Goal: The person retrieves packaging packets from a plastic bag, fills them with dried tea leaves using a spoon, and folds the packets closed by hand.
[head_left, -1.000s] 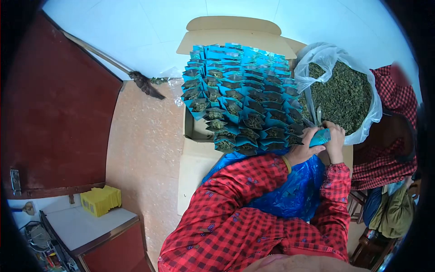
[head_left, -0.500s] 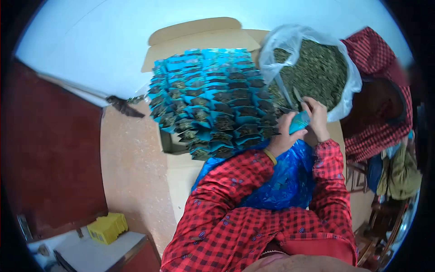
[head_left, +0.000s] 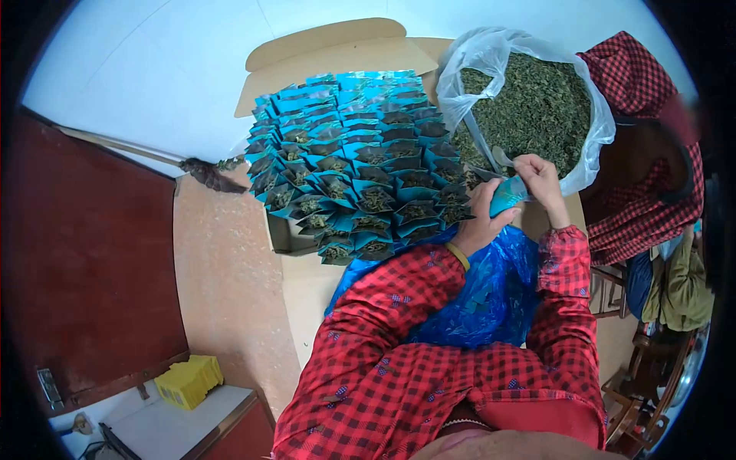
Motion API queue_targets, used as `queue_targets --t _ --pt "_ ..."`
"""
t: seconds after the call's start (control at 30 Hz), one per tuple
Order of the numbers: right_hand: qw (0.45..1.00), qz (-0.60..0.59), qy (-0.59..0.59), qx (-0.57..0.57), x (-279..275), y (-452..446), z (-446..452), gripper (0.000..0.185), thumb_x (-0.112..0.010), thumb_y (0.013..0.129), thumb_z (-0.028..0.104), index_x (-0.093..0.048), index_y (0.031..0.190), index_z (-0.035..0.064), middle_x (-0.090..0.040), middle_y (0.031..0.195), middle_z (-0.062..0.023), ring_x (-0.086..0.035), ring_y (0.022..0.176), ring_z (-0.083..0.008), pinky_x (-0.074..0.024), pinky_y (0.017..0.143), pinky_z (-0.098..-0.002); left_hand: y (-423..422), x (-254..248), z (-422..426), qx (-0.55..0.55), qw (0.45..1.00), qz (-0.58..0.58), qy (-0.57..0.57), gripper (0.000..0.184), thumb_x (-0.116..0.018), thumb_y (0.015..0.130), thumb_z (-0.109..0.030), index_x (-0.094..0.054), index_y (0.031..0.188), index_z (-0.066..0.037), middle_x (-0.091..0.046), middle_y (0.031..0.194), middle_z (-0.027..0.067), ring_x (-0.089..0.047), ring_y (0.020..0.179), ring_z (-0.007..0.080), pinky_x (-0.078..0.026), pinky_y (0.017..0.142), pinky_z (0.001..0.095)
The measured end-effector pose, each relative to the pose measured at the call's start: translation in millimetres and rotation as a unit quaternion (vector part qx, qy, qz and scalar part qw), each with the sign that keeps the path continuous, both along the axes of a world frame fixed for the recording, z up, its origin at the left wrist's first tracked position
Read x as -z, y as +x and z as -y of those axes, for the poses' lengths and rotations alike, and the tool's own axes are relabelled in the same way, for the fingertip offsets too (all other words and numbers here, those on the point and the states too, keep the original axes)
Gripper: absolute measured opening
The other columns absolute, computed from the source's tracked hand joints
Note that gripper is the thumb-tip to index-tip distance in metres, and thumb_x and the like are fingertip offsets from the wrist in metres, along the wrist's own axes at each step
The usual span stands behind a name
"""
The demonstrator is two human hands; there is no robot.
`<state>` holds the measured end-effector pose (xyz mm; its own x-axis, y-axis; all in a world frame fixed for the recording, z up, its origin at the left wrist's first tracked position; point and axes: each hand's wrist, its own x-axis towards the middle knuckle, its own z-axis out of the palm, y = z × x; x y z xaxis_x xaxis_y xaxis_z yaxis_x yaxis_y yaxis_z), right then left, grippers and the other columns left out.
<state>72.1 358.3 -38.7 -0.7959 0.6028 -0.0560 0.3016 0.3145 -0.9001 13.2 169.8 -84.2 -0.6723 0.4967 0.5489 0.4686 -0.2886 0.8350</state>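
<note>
Sleeves (head_left: 360,299) in red and black check are nearest, with blue plastic (head_left: 491,284) between the forearms. Just past them, the left hand (head_left: 481,222) clasps a blue packet (head_left: 507,195) between thumb and fingers, at the near edge of the bag of leaves. Beside it, the right hand (head_left: 543,182) pinches what looks like the handle of a spoon (head_left: 502,158), bowl over the leaves.

What has changed is the right hand: a second ago it sat close against the packet; now it is slightly apart and higher, the spoon slanting more. The packet hasn't left the left hand, so work on this one seems unfinished. The view has shifted too.

Left of the hands, rows of blue packets (head_left: 345,169), many open with leaves showing, crowd a carton (head_left: 337,61). Farther out are dried leaves (head_left: 552,115) in a clear bag (head_left: 602,138), then a broom (head_left: 211,175) and a dark red door (head_left: 92,253).
</note>
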Motion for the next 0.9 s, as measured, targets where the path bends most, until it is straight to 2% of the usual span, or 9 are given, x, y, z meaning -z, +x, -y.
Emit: queue_targets --t 0.17,0.27,0.57,0.67,0.83,0.9 --pt "0.999 -0.038 -0.026 0.016 -3.8 9.4 4.8 0.012 -0.065 0.091 0.014 -0.069 0.097 0.0037 -0.063 0.072 0.0032 -0.05 0.058 -0.0023 -0.0398 0.053 -0.0186 1.6 -2.4 -0.6 0.007 1.0 0.009 -0.002 0.058 -0.075 0.079 -0.027 -0.05 0.124 -0.002 -0.059 0.107 0.0186 -0.058 0.099 0.0371 -0.045 0.085 0.0442" --pt "0.993 -0.054 -0.087 0.055 -4.4 15.4 6.0 0.013 -0.066 0.091 0.015 -0.068 0.1 0.0053 -0.064 0.077 0.0023 -0.051 0.059 -0.0026 -0.0405 0.054 -0.0191 0.9 -1.1 0.4 0.013 1.0 0.017 -0.004 0.058 -0.075 0.079 -0.027 -0.05 0.124 -0.002 -0.059 0.108 0.0184 -0.058 0.1 0.0368 -0.044 0.086 0.0444" --pt "0.97 -0.142 -0.193 0.031 -9.1 23.8 9.6 0.02 -0.068 0.092 0.018 -0.066 0.108 0.0061 -0.067 0.086 0.0003 -0.054 0.064 -0.0048 -0.0439 0.059 -0.0188 2.9 4.9 -2.6 0.022 0.999 0.035 -0.004 0.058 -0.074 0.08 -0.026 -0.048 0.125 -0.002 -0.057 0.11 0.0186 -0.056 0.102 0.0366 -0.044 0.087 0.0437" --pt "0.955 -0.16 -0.24 0.072 -12.6 24.3 14.3 0.022 -0.066 0.093 0.019 -0.065 0.109 0.0055 -0.067 0.086 -0.0007 -0.055 0.065 -0.0055 -0.0469 0.06 -0.0197 2.9 5.1 -3.1 0.032 0.999 0.04 0.003 0.058 -0.073 0.08 -0.026 -0.048 0.126 -0.002 -0.057 0.109 0.0187 -0.056 0.102 0.0364 -0.044 0.088 0.0433" --pt "0.948 -0.16 -0.262 0.087 -11.9 23.0 14.7 0.021 -0.063 0.095 0.023 -0.065 0.107 0.0058 -0.067 0.086 -0.001 -0.057 0.067 -0.0056 -0.0485 0.06 -0.0205 2.5 6.6 -3.9 0.034 0.998 0.056 0.013 0.057 -0.073 0.081 -0.026 -0.048 0.127 -0.002 -0.056 0.109 0.0189 -0.056 0.102 0.0351 -0.044 0.089 0.0429" --pt "0.963 -0.132 -0.218 0.085 -9.7 20.5 17.0 0.022 -0.061 0.096 0.026 -0.065 0.106 0.0064 -0.067 0.086 -0.0007 -0.057 0.068 -0.0052 -0.0479 0.058 -0.0202 3.8 6.9 -3.7 0.043 0.997 0.062 0.001 0.058 -0.073 0.081 -0.026 -0.048 0.127 -0.002 -0.057 0.111 0.0186 -0.057 0.104 0.034 -0.044 0.091 0.0424"
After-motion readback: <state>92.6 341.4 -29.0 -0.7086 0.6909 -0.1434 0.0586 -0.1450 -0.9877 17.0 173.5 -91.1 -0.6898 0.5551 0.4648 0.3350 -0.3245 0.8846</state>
